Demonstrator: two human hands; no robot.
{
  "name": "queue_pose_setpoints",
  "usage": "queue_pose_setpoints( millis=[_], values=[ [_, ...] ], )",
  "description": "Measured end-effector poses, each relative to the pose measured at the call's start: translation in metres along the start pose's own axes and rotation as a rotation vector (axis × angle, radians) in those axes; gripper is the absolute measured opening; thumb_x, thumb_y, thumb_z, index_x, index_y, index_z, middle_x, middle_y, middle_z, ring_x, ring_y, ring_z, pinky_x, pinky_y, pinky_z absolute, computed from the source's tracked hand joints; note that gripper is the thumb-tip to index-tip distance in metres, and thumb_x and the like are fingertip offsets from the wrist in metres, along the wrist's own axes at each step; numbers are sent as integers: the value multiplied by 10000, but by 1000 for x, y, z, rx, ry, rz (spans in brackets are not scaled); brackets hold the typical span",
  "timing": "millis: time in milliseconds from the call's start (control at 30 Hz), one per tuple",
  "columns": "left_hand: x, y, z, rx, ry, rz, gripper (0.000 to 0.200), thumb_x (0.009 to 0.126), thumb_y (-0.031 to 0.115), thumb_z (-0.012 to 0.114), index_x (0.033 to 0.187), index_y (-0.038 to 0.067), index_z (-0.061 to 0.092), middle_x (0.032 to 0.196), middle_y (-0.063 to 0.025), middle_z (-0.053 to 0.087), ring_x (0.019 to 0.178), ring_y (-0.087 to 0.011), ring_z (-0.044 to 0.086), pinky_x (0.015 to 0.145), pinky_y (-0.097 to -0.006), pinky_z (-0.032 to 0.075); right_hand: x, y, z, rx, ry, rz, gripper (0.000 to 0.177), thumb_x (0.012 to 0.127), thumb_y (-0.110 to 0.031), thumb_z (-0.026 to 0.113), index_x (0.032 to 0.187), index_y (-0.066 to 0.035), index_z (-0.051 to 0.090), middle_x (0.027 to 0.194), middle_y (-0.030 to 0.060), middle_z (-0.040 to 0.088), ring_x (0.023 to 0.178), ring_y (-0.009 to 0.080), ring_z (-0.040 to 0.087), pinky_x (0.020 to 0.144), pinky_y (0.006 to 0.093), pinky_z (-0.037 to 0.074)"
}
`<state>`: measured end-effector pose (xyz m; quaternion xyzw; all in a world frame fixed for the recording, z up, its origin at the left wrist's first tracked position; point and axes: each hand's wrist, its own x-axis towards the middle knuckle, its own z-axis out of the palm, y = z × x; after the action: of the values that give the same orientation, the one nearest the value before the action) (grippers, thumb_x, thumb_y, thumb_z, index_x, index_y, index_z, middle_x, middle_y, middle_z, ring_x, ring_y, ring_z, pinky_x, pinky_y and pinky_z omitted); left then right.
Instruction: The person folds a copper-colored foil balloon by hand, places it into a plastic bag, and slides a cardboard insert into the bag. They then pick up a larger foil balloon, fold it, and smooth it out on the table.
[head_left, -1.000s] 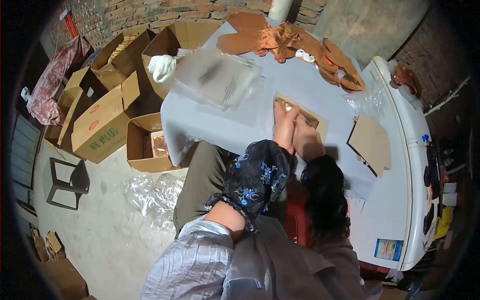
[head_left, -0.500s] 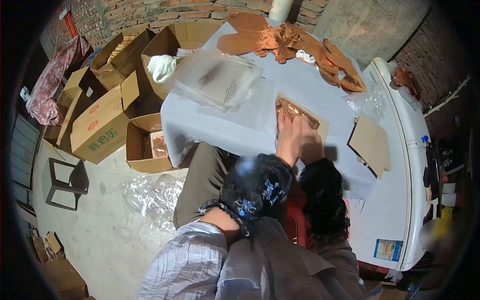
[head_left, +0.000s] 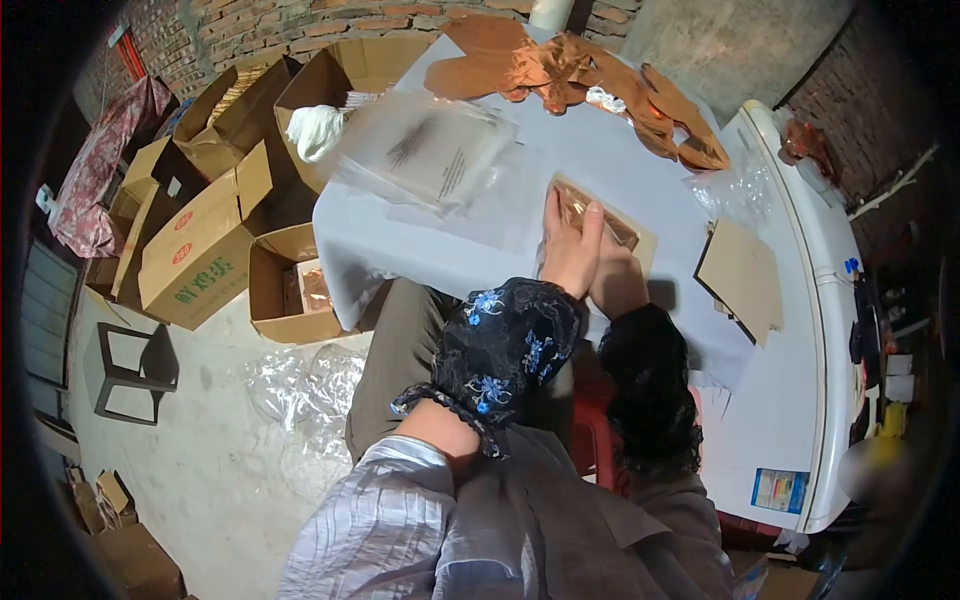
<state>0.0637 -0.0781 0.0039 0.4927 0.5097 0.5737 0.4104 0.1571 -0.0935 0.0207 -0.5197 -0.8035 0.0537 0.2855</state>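
A flat, shiny copper-brown folded piece (head_left: 612, 222) lies on a beige card (head_left: 645, 248) on the white-covered table. My left hand (head_left: 572, 258) grips its left side, fingers stretched along the edge and thumb across the top. Close against it, my right hand (head_left: 620, 282) is at the lower edge of the card; its fingers are mostly hidden behind my left hand. To the left lies a stack of clear printed plastic bags (head_left: 430, 160). Other beige cards (head_left: 740, 275) rest to the right of my hands.
Brown thin fabric (head_left: 560, 70) lies along the table's far edge, with crumpled clear plastic (head_left: 735, 195) beside it. Cardboard boxes (head_left: 200, 250) crowd the left side. A small dark stool (head_left: 135, 370) and clear plastic (head_left: 310, 395) are on the floor. A white appliance (head_left: 790, 400) borders the right.
My hands have shifted slightly on the brown piece; my left thumb now lies across its top, where the hands were bunched closer together. The whole view has moved a little.
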Motion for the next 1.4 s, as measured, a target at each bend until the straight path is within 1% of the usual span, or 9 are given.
queue_pose_setpoints(
  millis=[367,433,567,767,867,1000,1033,1133,1400],
  values=[
    [8,-5,4,-142,-31,-74,753,985,499,286,1458,-82,206,1551,-286,119,1438,-396,147,1170,-394,150,-2,0,9,-110,85,79,217,906,-178,510,1078,-49,475,854,228,663,811,396,665,698,470,542],
    [-4,-4,5,-108,-38,48,707,998,475,279,1432,-83,274,1539,-310,116,1431,-421,146,1167,-404,157,-3,5,11,-84,85,77,218,916,-208,511,1070,-57,476,830,226,663,784,401,666,681,477,544],
    [-28,-5,-15,375,-73,405,514,1001,272,354,1335,-115,406,1471,-373,208,1358,-497,249,1129,-463,251,-3,14,13,-107,11,85,260,929,-278,517,1062,-58,477,778,225,656,728,411,664,654,486,547],
    [-18,8,-25,644,-206,286,492,947,172,415,1294,-176,433,1440,-333,311,1284,-451,384,1105,-410,323,-2,-5,5,-68,33,126,157,914,-154,517,1034,-53,512,828,252,634,827,444,615,683,520,484],
    [-16,16,-37,1385,-522,400,519,948,219,426,1342,-119,438,1476,-276,317,1318,-403,378,1125,-386,286,0,-4,2,-95,108,79,141,905,-120,518,1029,-54,514,754,263,619,762,445,619,635,530,483],
    [-24,2,-29,1911,-427,655,610,955,359,404,1443,-6,375,1524,-205,305,1419,-353,257,1173,-481,120,3,1,4,-97,87,26,137,899,-127,493,995,-30,502,752,256,625,778,425,648,675,503,513],
    [-20,13,-29,1975,-559,639,587,984,348,352,1467,16,337,1513,-200,328,1431,-349,236,1170,-519,79,4,1,6,-99,86,41,137,903,-119,495,1005,-29,505,736,265,611,759,432,637,651,506,504],
    [5,8,-27,1924,-739,656,591,996,342,326,1485,11,288,1515,-196,328,1426,-351,248,1159,-548,68,3,-1,9,-109,64,108,135,917,-110,496,1022,-27,511,702,280,584,721,448,615,599,509,485],
    [36,-42,-13,1645,-515,670,592,982,336,298,1472,4,295,1515,-219,314,1447,-378,185,1176,-497,43,9,-9,2,-95,80,113,153,953,-185,486,969,-33,496,680,271,586,694,456,610,583,515,470]
  ],
)
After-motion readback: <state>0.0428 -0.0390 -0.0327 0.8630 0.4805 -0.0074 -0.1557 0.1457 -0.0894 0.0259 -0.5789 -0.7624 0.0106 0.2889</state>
